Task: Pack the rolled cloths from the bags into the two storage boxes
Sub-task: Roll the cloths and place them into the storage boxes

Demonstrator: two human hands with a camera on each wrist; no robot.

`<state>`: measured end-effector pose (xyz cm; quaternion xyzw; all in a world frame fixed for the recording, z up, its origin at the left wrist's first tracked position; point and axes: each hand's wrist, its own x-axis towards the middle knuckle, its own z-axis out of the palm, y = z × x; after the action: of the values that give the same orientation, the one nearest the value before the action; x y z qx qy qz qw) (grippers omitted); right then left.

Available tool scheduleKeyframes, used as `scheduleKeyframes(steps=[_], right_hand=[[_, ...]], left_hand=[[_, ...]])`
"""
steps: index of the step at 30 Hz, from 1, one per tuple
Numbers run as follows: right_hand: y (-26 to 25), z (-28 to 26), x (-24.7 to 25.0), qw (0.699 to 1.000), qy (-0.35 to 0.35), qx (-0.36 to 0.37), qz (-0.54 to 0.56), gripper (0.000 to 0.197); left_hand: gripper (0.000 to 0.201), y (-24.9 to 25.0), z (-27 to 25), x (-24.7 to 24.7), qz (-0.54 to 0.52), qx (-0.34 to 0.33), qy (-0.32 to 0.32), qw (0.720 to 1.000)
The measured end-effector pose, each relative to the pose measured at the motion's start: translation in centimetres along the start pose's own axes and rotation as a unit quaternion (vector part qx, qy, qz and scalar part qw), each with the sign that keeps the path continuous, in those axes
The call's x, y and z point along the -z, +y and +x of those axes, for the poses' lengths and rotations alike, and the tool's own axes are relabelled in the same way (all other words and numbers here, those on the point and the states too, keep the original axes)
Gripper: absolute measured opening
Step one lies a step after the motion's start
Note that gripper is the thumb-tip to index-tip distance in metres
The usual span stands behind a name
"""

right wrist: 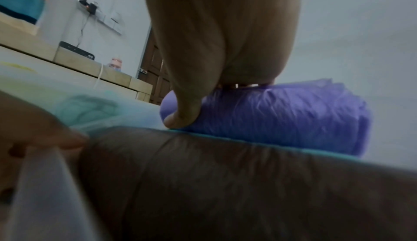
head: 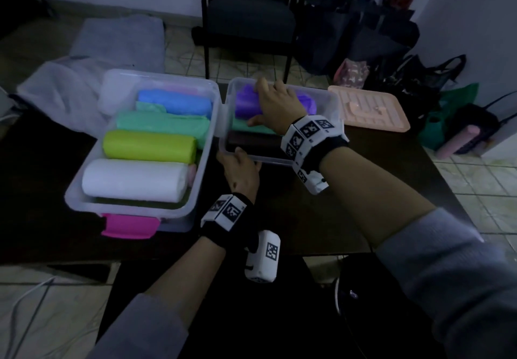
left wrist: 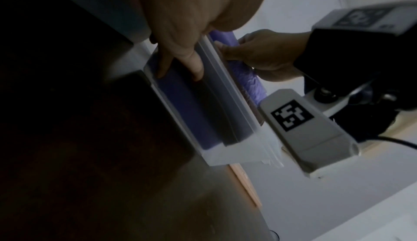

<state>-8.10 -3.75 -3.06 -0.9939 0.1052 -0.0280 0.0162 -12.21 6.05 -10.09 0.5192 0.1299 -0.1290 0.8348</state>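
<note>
Step in hand: seating of a purple rolled cloth (head: 246,105) in the smaller storage box (head: 334,101), which stands on the dark surface (head: 349,190) just right of the larger storage box (head: 195,199).

Right hand (head: 277,103): laid over the purple roll, fingers (head: 261,82) curled across its top and thumb at its near side, holding it; in the right wrist view the thumb presses into the roll's near face.

Left hand (head: 240,171): at the near left corner of the smaller box, fingers (left wrist: 162,63) curled over the rim and down the wall, steadying it.

Next move, by judgement: the roll wants pressing down level at the far end of its row, then release; the box should be kept from sliding meanwhile. Whether a further roll would fit cannot be told.

Smaller box, contents, far to near: the purple roll; a green roll (head: 251,129) touching it; a dark brown roll (head: 251,143) against the near wall.

Larger box, contents, far to near: a blue roll (head: 176,102); a mint-green roll (head: 162,124); a lime-yellow roll (head: 148,145); a white roll (head: 134,179). It looks full, with darker cloth showing beneath. A pink latch (head: 128,225) sits at its near end.

Also present: a peach lid (head: 372,109) on the surface just right of the smaller box; dark bags (head: 355,31) on the floor beyond, contents unseen.
</note>
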Motion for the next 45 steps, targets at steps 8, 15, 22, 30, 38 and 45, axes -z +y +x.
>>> scheduleKeyframes(steps=[8,15,22,30,38,45], right_hand=[[-0.2,-0.3,-1.4,0.998,0.06,-0.011,0.009,0.06],[-0.6,-1.0,-1.7,0.995,0.097,-0.03,-0.016,0.063],[-0.9,-1.7,-0.8,0.991,0.115,0.016,-0.067,0.05],[-0.9,-1.9,-1.6,0.999,0.049,0.021,-0.006,0.054],[1.2,-2.2,-1.1,0.988,0.023,0.026,0.148,0.049],[2.2,-6.2,-2.9,0.997,0.015,-0.046,0.053,0.051]], left_hand=[[0.045,-0.2,-0.2,0.6,0.013,-0.021,-0.032,0.999],[0.049,-0.8,0.1,1.3,0.053,-0.042,-0.036,0.997],[0.049,-1.3,0.5,1.5,0.016,-0.027,-0.046,0.998],[0.046,-1.0,1.2,0.9,-0.009,-0.004,-0.03,1.0],[0.043,-1.2,1.8,0.8,0.131,-0.024,-0.017,0.991],[0.054,-1.4,2.6,0.4,0.14,-0.051,-0.014,0.989]])
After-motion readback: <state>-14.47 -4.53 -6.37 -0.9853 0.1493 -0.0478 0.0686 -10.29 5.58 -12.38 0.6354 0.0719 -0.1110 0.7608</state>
